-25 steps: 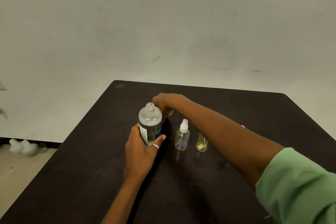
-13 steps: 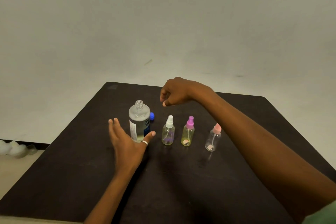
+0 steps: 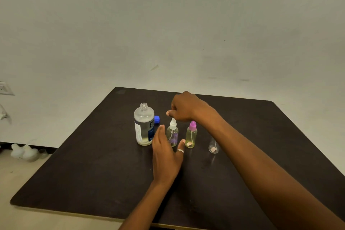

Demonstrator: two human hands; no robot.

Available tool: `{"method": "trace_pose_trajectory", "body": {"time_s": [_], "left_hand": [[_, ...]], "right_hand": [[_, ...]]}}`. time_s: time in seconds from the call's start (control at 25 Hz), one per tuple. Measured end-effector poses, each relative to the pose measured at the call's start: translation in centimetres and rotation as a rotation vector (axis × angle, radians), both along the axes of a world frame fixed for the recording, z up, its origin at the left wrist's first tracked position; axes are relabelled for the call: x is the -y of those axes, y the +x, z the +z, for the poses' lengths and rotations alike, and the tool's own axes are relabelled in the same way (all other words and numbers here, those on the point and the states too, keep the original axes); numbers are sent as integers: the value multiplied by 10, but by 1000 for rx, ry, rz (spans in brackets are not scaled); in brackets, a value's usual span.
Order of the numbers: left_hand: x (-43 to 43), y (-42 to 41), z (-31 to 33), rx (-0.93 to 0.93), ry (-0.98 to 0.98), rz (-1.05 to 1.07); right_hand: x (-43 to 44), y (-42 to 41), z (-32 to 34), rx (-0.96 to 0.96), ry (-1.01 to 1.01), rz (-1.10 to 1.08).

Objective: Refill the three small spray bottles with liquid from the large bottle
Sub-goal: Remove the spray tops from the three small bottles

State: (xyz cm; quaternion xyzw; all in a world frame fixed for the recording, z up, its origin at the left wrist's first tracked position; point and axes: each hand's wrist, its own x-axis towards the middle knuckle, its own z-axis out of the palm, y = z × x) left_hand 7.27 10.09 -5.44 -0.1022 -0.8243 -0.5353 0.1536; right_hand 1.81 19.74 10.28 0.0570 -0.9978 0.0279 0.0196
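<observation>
Open left hand [image 3: 166,157], right hand [image 3: 186,107] curled, perhaps empty

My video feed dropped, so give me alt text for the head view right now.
Open left hand reaches for the white-capped spray bottle; the curled right hand hovers just above its cap. Left of it stands the uncapped large bottle, blue cap behind; right of it a purple-capped bottle and a third bottle, partly hidden by the forearm.

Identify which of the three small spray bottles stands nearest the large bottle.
The white-topped spray bottle, right beside the large bottle; the purple-topped bottle stands farther along the row, and the third bottle farthest.
</observation>
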Motion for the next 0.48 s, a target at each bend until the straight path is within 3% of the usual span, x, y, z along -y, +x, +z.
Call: {"method": "trace_pose_trajectory", "body": {"time_s": [0.16, 0.48], "left_hand": [[-6, -26, -9, 177, 97, -13], [-5, -28, -3, 92, 76, 1]], "right_hand": [[8, 0, -8, 1, 12, -10], [16, -3, -21, -29, 102, -20]]}}
